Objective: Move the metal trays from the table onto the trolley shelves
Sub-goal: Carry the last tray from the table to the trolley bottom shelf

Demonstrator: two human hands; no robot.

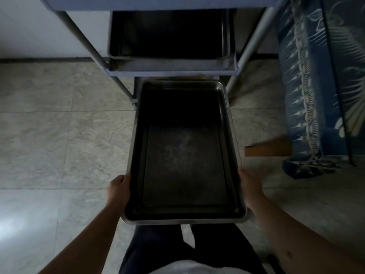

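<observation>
A dim room with pale stone floor tiles [59, 125] lies below, and a blue patterned cloth [320, 86] hangs at the right. The left hand [118, 189] is closed on the left long edge of a metal tray [183, 165] near its close end, fingers curled under the rim; the right hand [249, 186] grips the opposite edge the same way. The tray hangs level and empty above the floor, its far end at the trolley [169, 71], low down and seemingly headed for a lower shelf. On the shelf above sits another tray [167, 34], apparently stacked on one more. The held tray looks rigid, fairly light and smooth-sided, so it could slip in the palms; holding both long rims as now seems the soundest grip, keeping it flat while sliding in.
</observation>
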